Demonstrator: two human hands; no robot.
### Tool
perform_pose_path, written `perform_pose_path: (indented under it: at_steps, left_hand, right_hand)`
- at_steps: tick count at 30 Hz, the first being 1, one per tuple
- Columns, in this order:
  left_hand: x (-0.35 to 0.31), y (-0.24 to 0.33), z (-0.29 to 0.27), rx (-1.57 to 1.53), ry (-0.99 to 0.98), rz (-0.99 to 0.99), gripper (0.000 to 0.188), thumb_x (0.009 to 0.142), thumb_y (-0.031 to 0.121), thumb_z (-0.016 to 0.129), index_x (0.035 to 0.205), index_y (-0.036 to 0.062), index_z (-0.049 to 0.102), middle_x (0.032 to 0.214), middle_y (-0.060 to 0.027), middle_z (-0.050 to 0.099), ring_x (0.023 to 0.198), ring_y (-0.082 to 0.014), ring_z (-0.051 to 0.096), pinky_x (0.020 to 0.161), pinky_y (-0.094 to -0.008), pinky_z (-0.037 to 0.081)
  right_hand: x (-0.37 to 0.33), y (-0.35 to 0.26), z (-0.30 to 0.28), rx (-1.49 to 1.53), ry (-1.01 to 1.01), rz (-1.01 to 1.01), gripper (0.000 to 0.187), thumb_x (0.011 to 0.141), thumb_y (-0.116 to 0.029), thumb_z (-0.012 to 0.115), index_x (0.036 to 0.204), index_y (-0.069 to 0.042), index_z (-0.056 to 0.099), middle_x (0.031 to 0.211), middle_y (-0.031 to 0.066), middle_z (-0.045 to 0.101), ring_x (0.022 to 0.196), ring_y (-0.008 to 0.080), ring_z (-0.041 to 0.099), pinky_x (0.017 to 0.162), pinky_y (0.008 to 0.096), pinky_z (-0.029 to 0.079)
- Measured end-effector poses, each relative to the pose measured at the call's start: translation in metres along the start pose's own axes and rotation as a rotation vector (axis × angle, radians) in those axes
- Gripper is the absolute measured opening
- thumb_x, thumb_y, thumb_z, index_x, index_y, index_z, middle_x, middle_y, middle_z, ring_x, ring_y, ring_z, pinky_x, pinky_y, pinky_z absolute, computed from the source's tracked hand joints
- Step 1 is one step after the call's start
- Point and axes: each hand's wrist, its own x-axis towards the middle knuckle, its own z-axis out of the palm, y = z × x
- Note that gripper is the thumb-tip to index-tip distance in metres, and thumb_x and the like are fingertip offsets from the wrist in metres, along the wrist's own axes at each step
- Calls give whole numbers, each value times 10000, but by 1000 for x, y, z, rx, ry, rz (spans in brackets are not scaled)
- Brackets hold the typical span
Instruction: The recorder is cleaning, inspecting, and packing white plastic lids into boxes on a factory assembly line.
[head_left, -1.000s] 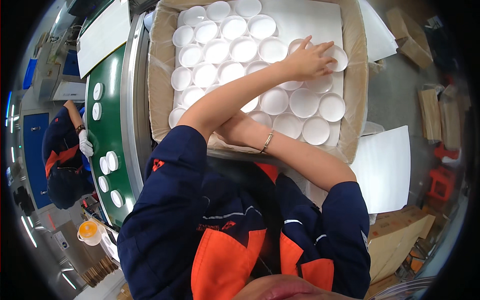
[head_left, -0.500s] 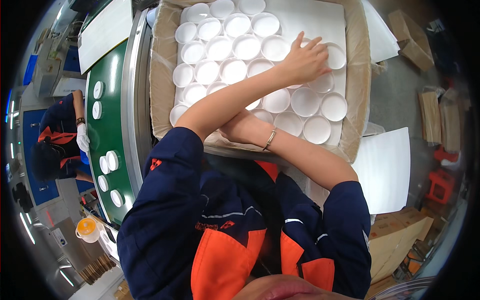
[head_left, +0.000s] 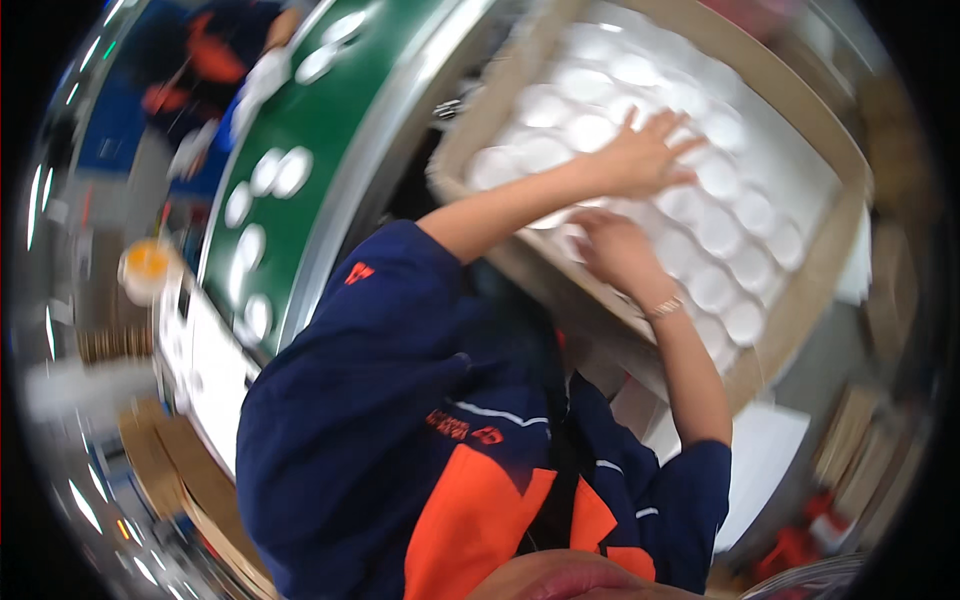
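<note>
Forearms (head_left: 520,205) uncross; left hand (head_left: 645,158) splays, seemingly empty; right hand (head_left: 622,255) half-curls, grip unclear; dishes (head_left: 718,230), one o'clock, likely steady each other.

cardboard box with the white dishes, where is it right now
In the head view, the cardboard box sits toward the upper right, to the right of the green belt, with the person's left hand over its white dishes.

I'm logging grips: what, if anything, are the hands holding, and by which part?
The left hand, spread over the dishes, holds nothing visible; the right hand is too blurred to tell.
</note>
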Motion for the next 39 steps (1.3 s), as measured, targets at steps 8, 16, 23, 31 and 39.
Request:
perform_pose_path:
  at_steps: [8, 16, 23, 31, 39]
  left_hand:
    - [-346, -61, -185, 465, 455, -826, 501, 816, 127, 593, 1307, 124, 490, 1330, -221, 447, 1250, -405, 403, 1006, -527, 343]
    - [-597, -28, -252, 354, 231, -1293, 636, 766, -75, 493, 1363, 137, 434, 1224, -201, 519, 1144, -378, 512, 915, -388, 452]
    - [-553, -52, -257, 350, 446, -1223, 328, 788, -11, 619, 1105, 67, 587, 955, -104, 568, 873, -283, 580, 798, -338, 448]
    - [-576, -90, -260, 481, 236, -982, 158, 832, 74, 603, 977, 46, 546, 886, -153, 625, 941, -322, 593, 894, -416, 418]
    - [-575, -182, -272, 577, 452, -1223, 518, 790, 39, 620, 1277, 73, 448, 1246, -243, 483, 1104, -461, 473, 958, -468, 418]
  right_hand:
    - [2, -18, -14, 117, -38, -54, 251, 864, -87, 576, 1107, -25, 588, 994, 154, 631, 856, 300, 616, 769, 390, 484]
    - [13, -29, -14, 86, -108, 95, 253, 909, -84, 545, 1149, -15, 582, 947, 125, 621, 788, 234, 599, 731, 350, 482]
    - [11, -34, -12, 76, -125, 92, 274, 908, -87, 546, 1173, -22, 581, 954, 123, 623, 788, 230, 599, 733, 351, 481]
    - [8, -33, -16, 47, -105, 79, 264, 907, -85, 538, 1161, -29, 586, 971, 121, 624, 805, 229, 604, 733, 347, 479]
    - [6, -35, -18, 54, -83, 37, 255, 902, -88, 544, 1146, -26, 587, 984, 120, 624, 814, 237, 607, 733, 349, 482]
